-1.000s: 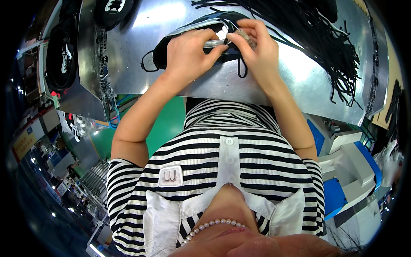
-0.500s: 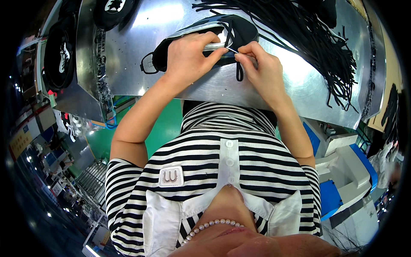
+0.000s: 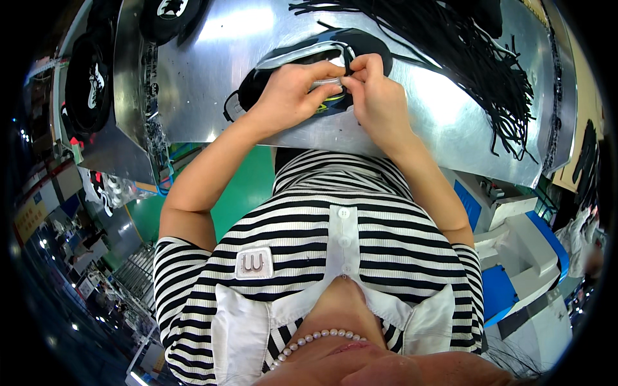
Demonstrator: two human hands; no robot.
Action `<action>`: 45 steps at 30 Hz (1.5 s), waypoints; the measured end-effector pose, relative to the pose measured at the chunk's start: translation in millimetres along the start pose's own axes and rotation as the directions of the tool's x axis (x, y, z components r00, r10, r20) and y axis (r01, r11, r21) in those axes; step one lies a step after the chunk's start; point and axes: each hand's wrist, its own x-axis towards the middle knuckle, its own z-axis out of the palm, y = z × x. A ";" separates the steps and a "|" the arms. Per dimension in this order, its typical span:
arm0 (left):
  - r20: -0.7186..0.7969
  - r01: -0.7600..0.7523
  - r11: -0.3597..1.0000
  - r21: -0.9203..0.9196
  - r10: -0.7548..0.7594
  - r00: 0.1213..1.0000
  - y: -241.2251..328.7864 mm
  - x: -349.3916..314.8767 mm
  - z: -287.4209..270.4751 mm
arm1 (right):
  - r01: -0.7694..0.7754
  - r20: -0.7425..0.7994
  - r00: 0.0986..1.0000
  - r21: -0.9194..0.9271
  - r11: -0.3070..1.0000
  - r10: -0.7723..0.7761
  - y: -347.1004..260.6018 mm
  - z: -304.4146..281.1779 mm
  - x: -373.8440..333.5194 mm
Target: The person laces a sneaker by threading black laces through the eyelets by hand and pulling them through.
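Note:
A black shoe (image 3: 375, 49) with a pale lining lies on its side on the metal table, toe to the right. My left hand (image 3: 288, 95) is closed at the shoe's opening, its thumb and fingers gripping the edge by the eyelets. Against its fingertips, my right hand (image 3: 381, 105) pinches a black shoelace (image 3: 348, 59) that runs along the eyelet edge. The lace's tip is hidden between the fingers. A heel loop (image 3: 230, 106) sticks out beyond my left wrist. Yellow-green marks show on the shoe under my left fingers.
A thick bundle of black laces (image 3: 476, 83) spreads over the right of the metal table (image 3: 225, 29). Another black shoe (image 3: 170, 19) is at the far left, and one more (image 3: 90, 90) stands beyond the table's left edge. A grey and blue machine (image 3: 515, 251) is at my right.
My right hand has moved left and in against my left fingertips. The lace loop that hung below it no longer shows. The shoe has shifted slightly right and tilted.

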 end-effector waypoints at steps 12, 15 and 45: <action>-0.080 -0.286 0.771 0.568 0.398 0.914 11.1 -32.0 -30.0 | -0.277 0.029 0.960 0.201 0.940 0.277 30.7 -99.5 15.8; -0.046 -0.390 0.670 0.632 0.534 0.844 14.4 -19.6 -21.0 | -0.291 0.143 0.957 0.510 0.810 0.253 19.0 -61.5 40.1; -0.060 0.193 0.918 -0.347 -0.227 0.972 -5.2 11.4 -28.0 | -0.511 0.198 0.837 0.615 0.600 0.510 7.7 -30.4 23.2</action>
